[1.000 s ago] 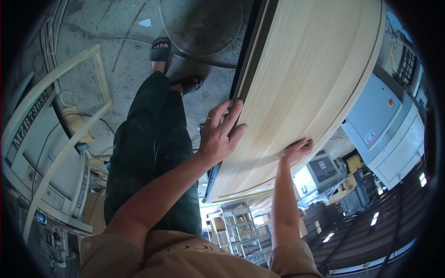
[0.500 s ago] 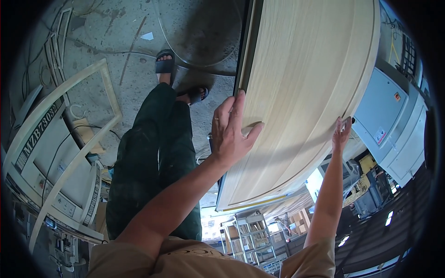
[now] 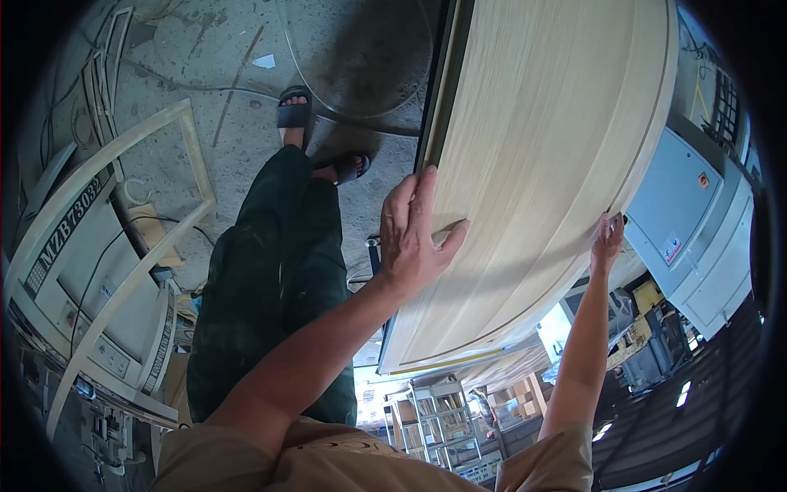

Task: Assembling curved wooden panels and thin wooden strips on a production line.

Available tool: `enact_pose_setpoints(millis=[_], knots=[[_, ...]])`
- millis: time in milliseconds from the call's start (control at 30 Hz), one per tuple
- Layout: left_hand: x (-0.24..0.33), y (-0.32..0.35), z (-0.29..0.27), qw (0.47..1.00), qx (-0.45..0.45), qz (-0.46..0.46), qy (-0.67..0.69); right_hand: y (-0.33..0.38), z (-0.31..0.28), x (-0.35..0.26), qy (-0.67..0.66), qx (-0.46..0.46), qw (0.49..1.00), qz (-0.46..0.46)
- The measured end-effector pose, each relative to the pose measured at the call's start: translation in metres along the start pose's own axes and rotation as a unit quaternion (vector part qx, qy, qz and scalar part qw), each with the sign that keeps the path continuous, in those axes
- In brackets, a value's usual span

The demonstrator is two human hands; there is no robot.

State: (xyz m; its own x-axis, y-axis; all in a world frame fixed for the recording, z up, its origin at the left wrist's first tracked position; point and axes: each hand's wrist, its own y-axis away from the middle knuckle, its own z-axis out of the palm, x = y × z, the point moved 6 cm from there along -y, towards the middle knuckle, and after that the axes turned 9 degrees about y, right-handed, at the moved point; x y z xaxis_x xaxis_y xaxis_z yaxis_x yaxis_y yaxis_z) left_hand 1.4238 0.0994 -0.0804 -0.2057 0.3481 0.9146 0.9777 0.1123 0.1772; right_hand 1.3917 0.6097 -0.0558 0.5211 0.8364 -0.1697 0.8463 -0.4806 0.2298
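Observation:
A large pale wood-grain panel (image 3: 541, 131) lies in front of me, with a long groove running near its far right edge. My left hand (image 3: 414, 238) rests at the panel's dark near edge. Its fingers are stretched along that edge, and the thumb is spread out over the wooden face. At the opposite edge, my right arm reaches across and my right hand (image 3: 607, 238) has its fingers bent against the rim, near the groove. The underside of the panel is hidden.
Left of my legs stand a pale frame (image 3: 197, 156) and a grey machine panel (image 3: 90, 279). A hose (image 3: 344, 120) crosses the concrete floor (image 3: 213, 49). A grey cabinet (image 3: 676, 197) is beyond the panel's right edge. A metal rack (image 3: 438, 418) stands low in view.
The view has shifted slightly. Both hands keep to about the same places on the panel's edges.

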Motion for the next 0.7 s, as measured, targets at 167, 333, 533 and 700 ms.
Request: enact_pose_setpoints(millis=[167, 333, 533, 700], knots=[[-0.004, 0.003, -0.001, 1.0, 0.005, -0.002, 0.002, 0.005, 0.006, -0.003, -0.006, -0.003, 1.0, 0.004], [0.002, 0.001, 0.004, 0.999, 0.014, -0.001, 0.031, 0.0, -0.004, 0.006, -0.008, 0.01, 1.0, 0.001], [0.007, -0.002, -0.006, 0.999, 0.017, -0.032, 0.009, -0.006, 0.017, 0.012, -0.011, 0.02, 0.999, 0.025], [0.041, -0.011, -0.009, 0.999, -0.011, 0.01, 0.029, -0.006, -0.025, 0.007, -0.01, 0.115, 0.993, -0.02]])
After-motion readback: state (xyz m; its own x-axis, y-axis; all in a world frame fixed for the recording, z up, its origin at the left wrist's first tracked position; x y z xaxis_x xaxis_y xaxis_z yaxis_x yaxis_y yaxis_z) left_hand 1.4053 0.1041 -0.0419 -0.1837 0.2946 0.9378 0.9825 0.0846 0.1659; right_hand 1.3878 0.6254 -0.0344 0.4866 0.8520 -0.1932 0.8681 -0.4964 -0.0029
